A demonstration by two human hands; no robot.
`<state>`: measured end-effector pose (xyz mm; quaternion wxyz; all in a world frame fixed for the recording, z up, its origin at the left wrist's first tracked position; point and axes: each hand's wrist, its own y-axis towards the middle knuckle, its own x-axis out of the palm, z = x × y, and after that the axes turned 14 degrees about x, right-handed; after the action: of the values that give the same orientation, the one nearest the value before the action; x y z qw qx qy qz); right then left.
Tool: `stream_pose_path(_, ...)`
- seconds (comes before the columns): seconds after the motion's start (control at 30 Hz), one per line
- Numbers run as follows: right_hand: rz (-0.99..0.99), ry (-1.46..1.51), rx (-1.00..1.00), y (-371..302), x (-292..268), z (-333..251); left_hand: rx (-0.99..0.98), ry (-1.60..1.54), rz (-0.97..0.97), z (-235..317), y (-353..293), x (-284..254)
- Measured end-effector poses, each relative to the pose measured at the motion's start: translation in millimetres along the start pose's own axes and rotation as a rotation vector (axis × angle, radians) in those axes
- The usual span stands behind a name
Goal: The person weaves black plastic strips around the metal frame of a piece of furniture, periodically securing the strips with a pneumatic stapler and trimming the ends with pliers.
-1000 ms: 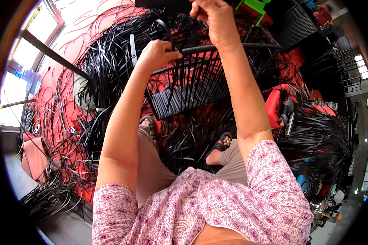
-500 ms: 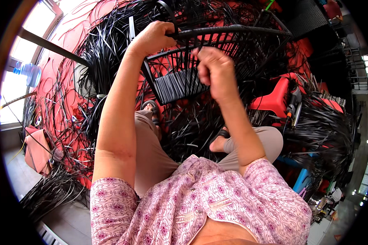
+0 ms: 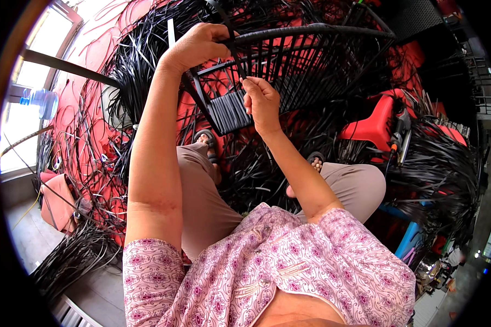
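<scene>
A black frame (image 3: 311, 31), like a chair being woven, stands in front of me, with black strips strung in rows below its curved top rail. A tightly wrapped black panel (image 3: 230, 113) sits low in it. My left hand (image 3: 201, 46) is closed at the left end of the rail, its fingertips partly hidden behind the rail and a strip. Just below and to the right, my right hand (image 3: 263, 103) pinches a thin black strip (image 3: 235, 57) that runs up past the rail beside my left fingers.
Loose black strips (image 3: 425, 169) lie in heaps all around on the red floor covering (image 3: 82, 128). To the right is a red plastic stool (image 3: 372, 124) with a hand tool (image 3: 402, 128) against it. A water bottle (image 3: 42, 103) and a pink bag (image 3: 59, 201) are at the left.
My right hand has moved left and slightly down, from the middle of the frame to near its left end. My left hand stays at the rail; the frame has shifted slightly in view.
</scene>
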<state>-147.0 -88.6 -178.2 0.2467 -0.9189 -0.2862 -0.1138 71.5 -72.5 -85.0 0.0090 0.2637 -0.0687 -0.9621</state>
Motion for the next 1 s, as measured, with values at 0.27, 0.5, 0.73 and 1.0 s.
stream_pose_path(0.27, -0.006, -0.01, -0.005, 7, 4, 5, -0.013, 0.0, 0.005, 3, -2, 0)
stream_pose_path(0.5, -0.018, -0.003, 0.022, 13, 5, 4, 0.047, 0.148, 0.016, 8, -1, 2)
stream_pose_path(0.73, -0.084, -0.007, 0.036, 24, 4, 5, 0.083, 0.184, 0.058, 8, -1, 6)
stream_pose_path(1.0, -0.125, 0.019, -0.047, 41, 25, -19, 0.136, 0.307, 0.105, 16, -2, 10)
